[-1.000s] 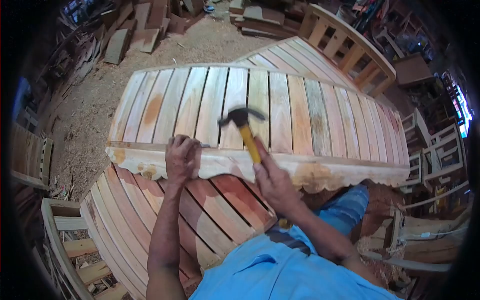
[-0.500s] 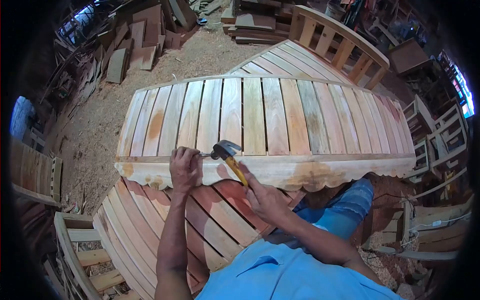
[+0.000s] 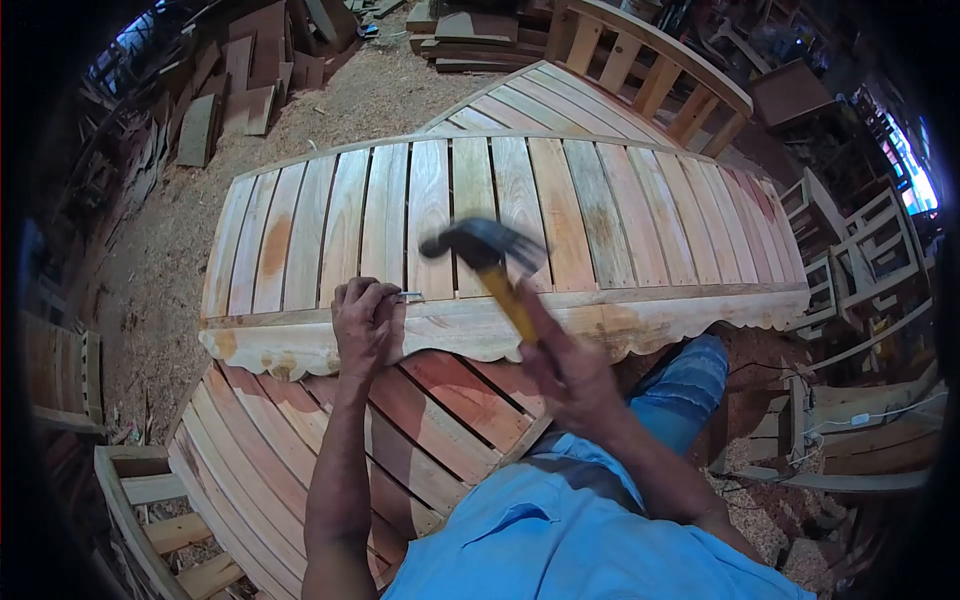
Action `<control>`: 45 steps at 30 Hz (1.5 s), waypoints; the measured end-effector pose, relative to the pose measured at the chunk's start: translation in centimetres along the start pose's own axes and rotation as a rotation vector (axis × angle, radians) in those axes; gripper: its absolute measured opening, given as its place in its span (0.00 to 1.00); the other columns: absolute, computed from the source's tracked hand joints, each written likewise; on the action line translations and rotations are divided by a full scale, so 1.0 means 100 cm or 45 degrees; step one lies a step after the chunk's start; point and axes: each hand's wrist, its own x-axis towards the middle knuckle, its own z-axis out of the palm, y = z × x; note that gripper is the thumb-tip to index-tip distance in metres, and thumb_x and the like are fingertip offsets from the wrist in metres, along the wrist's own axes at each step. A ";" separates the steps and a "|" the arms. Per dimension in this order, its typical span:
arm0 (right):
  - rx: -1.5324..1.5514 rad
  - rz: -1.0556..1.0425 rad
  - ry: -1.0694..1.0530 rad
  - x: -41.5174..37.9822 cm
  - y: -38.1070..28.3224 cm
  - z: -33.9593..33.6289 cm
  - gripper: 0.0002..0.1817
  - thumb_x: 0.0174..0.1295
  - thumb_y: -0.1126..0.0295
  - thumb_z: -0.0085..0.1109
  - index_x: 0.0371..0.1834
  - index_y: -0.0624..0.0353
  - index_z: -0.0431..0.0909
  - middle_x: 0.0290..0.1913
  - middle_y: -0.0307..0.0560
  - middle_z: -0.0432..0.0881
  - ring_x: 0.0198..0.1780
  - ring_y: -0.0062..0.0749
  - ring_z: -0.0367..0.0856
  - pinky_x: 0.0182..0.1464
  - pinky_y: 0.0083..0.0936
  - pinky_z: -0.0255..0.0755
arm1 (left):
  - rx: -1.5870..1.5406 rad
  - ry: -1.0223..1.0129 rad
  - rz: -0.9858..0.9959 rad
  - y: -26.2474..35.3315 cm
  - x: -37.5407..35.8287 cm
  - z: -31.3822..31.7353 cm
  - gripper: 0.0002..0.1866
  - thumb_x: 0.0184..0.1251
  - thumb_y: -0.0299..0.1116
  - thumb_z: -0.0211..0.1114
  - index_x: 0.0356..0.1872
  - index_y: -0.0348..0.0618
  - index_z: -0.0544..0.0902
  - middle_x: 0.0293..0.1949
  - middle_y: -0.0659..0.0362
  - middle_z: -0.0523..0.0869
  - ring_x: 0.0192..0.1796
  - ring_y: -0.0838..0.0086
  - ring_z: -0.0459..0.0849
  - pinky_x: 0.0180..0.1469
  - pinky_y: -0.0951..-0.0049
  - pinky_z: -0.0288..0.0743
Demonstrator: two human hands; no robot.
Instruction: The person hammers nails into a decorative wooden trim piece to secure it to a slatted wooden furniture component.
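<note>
My left hand (image 3: 362, 320) is closed at the front edge of a slatted wooden panel (image 3: 585, 220), its fingertips pinching a short, shiny metal nail (image 3: 410, 294). The nail points to the right, close over the panel's edge rail (image 3: 620, 297). My right hand (image 3: 575, 375) grips the yellow handle of a claw hammer (image 3: 485, 250). Blurred by motion, the hammer head hangs above the slats, up and to the right of the nail. A pale board with a scalloped lower edge (image 3: 465, 325) runs along the panel's near side, beneath my left hand.
Another slatted panel (image 3: 270, 440) lies beneath, close to my body. Behind stands a wooden piece with a curved top rail (image 3: 690, 50). Boards are stacked at the back (image 3: 480, 45) and left (image 3: 200, 130). Wooden frames (image 3: 860, 260) stand at right, and shavings cover the floor.
The hammer has lifted away from the nail, its head now higher and to the right. My right hand has moved right with it. My left hand keeps its pinch at the edge.
</note>
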 end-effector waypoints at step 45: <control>-0.088 0.298 -0.195 -0.060 0.036 0.002 0.42 0.81 0.73 0.58 0.95 0.50 0.53 0.58 0.72 0.88 0.52 0.70 0.88 0.57 0.51 0.83 | -0.090 0.132 -0.089 0.022 0.007 0.009 0.08 0.69 0.25 0.73 0.46 0.49 0.92 0.48 0.54 0.87 0.55 0.55 0.83 0.63 0.52 0.73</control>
